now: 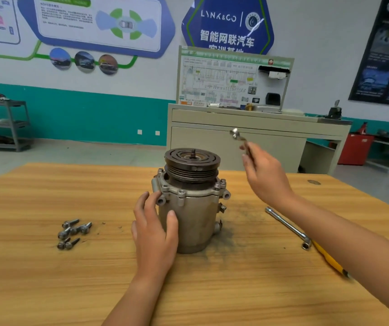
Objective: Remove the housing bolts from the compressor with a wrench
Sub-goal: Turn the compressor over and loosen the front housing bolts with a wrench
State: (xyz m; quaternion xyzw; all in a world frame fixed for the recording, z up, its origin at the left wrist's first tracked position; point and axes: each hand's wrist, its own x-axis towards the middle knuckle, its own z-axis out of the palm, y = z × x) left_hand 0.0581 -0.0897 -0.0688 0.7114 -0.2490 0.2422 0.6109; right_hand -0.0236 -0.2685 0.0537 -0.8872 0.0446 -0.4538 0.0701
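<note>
Several loose bolts [72,231] lie toward the counter's [47,189] left edge. The compressor [195,222] stands upright mid-counter, the left grip [153,231] curled round its body. The right grip [264,177] pinches the wrench [237,135], raised clear of a flange bolt [222,182]. Seated poorly, the wrench could slip, rounding the head or tipping the compressor.

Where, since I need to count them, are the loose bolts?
Head view: the bolts lie clustered on the table, left of the compressor and left hand.
</note>
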